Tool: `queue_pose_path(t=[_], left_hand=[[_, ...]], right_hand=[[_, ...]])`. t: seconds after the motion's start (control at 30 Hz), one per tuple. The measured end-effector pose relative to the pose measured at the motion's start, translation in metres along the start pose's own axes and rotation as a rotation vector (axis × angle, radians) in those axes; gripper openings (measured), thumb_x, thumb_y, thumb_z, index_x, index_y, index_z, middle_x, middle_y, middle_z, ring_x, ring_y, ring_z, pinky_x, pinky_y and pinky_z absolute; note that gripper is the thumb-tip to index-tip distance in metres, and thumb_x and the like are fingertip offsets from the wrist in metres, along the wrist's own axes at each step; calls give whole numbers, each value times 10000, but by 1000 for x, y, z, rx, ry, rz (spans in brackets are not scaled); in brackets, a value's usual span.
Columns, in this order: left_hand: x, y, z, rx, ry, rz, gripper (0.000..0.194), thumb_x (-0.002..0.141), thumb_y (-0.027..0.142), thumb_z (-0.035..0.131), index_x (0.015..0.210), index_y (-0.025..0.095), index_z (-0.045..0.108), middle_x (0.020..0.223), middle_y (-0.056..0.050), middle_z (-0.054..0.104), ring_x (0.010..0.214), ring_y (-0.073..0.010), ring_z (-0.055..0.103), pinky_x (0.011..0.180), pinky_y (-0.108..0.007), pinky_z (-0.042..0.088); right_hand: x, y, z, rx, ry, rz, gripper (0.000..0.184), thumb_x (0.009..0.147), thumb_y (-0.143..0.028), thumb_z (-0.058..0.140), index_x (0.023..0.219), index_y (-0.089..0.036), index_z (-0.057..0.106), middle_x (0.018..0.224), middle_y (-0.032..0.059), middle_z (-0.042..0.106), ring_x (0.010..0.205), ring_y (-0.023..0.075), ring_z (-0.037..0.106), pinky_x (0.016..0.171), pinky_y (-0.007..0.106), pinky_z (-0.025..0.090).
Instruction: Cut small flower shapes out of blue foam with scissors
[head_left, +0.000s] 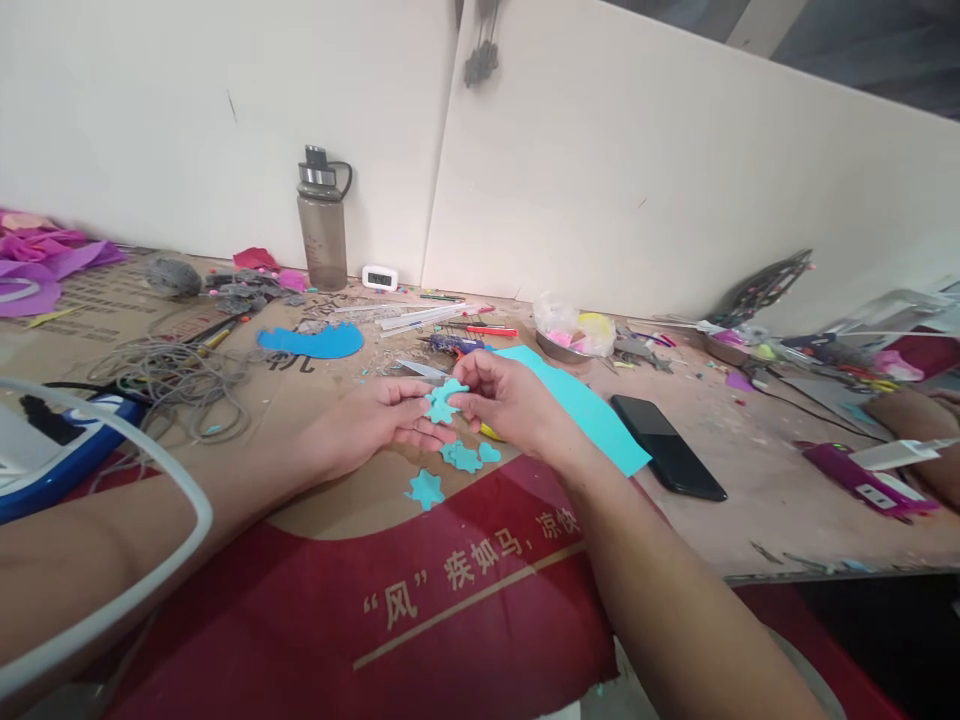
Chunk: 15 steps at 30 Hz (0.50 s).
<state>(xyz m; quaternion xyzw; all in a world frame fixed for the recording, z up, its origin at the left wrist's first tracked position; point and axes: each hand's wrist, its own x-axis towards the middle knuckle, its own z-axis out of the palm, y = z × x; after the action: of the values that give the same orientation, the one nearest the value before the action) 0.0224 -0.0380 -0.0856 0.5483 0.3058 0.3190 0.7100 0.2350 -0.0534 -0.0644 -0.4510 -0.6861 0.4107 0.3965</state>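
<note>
Both hands meet over the cardboard-covered table, pinching one small turquoise star-shaped foam cutout [442,402]. My left hand [375,420] grips its left side with thumb and fingers closed. My right hand [502,395] pinches its right side. Beneath them lie more turquoise cutouts [466,457] and a separate star [426,489]. A turquoise foam sheet [592,412] lies under and beyond my right wrist. Scissors [421,371] show partly behind the hands.
A black phone [666,458] lies to the right. A grey bottle [322,225], white clock [379,277], blue foam crescent [313,342], glue sticks [424,318], metal bowl [564,345], grey wire tangle [169,380] and a purple glue gun [870,482] crowd the table. Another person's arm [919,420] is far right.
</note>
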Motion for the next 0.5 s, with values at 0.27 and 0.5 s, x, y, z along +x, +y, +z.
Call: queue_pose_path(t=[0.27,0.5], left_hand=[[3,0,-1,-54,-22,19,267,904,361,880,1039,139,818,1069,-148,850,900,-207,820,893,-341,667],[7,-5,-7,-125,-37,26,150,896,211,848,1021,128,835,1074,-149,855,927,-217,831,927,-349,672]], right_hand=[[0,-1,17,-388,176,-155,197,829,-56,704,858,-218,596,780,-27,572,706,149,519,670,295,418],[0,1,21,-472,220,-258,185,850,-40,725,936,-201,693,873,21,629,785,169,553,728,302,442]])
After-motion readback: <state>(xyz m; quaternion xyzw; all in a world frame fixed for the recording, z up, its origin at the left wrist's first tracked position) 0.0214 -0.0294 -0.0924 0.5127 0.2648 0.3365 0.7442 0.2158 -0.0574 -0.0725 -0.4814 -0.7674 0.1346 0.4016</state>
